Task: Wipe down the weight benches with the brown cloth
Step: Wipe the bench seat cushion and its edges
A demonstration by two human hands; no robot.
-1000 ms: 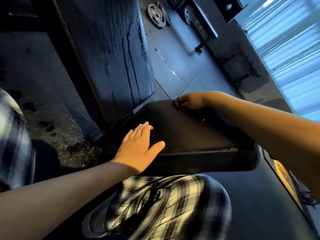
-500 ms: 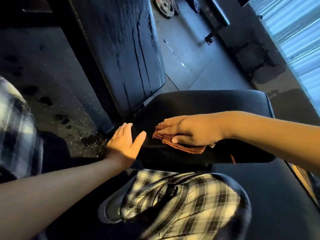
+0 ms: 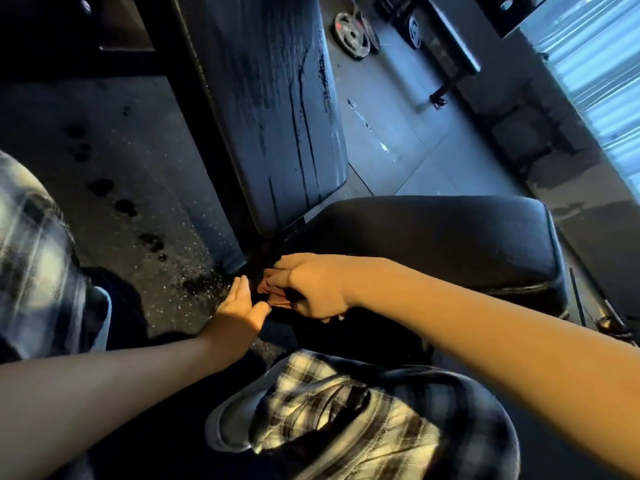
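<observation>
Dragging brown cloth [image 3: 273, 295] nearer (seat corner), right hand [image 3: 313, 289] gripping

Weight plates [image 3: 351, 34] lie on the grey floor [image 3: 388, 140] far up ahead, dark wet spots [image 3: 114, 199] stain the speckled mat at left, plaid trousers [image 3: 346, 417] below

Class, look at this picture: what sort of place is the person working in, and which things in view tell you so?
Most likely a gym. A padded weight bench seat with a streaked back pad, and weight plates lying on the rubber floor point to it.
</observation>
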